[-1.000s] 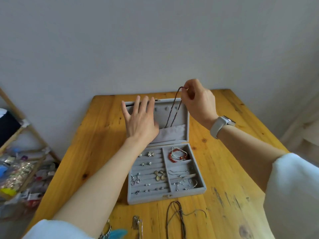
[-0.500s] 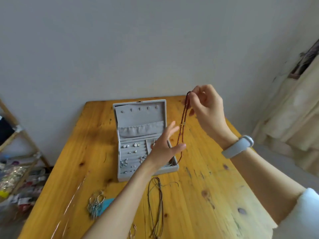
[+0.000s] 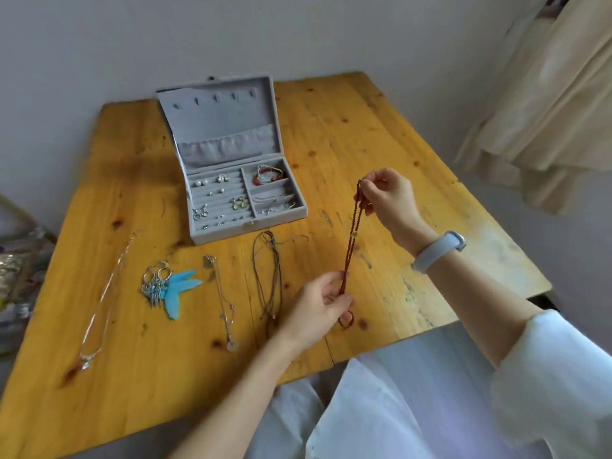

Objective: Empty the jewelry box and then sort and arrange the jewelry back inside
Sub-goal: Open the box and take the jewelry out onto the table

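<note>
The beaded necklace (image 3: 350,246) was pinched taut between right hand (image 3: 387,197) and left hand (image 3: 319,306), seemingly to be laid straight beside the other necklaces (image 3: 268,276) on the tabletop (image 3: 381,127).

Grey box (image 3: 198,233), dk-red necklace (image 3: 350,240)

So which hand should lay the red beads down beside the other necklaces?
Probably the left hand: it pinches the beads' low end just above the table, right beside the cords. The right hand holds the top, higher up.
</note>
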